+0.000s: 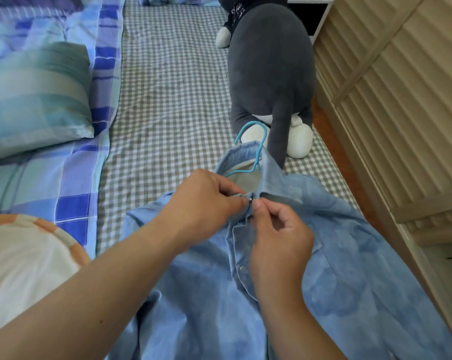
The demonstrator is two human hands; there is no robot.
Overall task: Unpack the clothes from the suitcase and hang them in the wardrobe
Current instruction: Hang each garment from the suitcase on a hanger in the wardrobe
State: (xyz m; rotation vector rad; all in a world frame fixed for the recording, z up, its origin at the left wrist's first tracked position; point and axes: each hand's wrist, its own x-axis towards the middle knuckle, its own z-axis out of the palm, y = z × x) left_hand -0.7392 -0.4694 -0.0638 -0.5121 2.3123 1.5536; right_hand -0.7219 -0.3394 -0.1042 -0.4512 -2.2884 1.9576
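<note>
Shirt (336,255) collar is where we are pinching, our left hand (206,201) and right hand (279,237) each nipping one placket edge to close the top snap (250,200). We are keeping it flat on the checked bed (167,100), hanger (256,149) already inside, so it cannot slip off.

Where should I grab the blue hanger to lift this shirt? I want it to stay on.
Probably by the hook of the blue hanger, from above at the far side: it sticks out of the collar of the denim shirt, while the rest is hidden under fabric.
</note>
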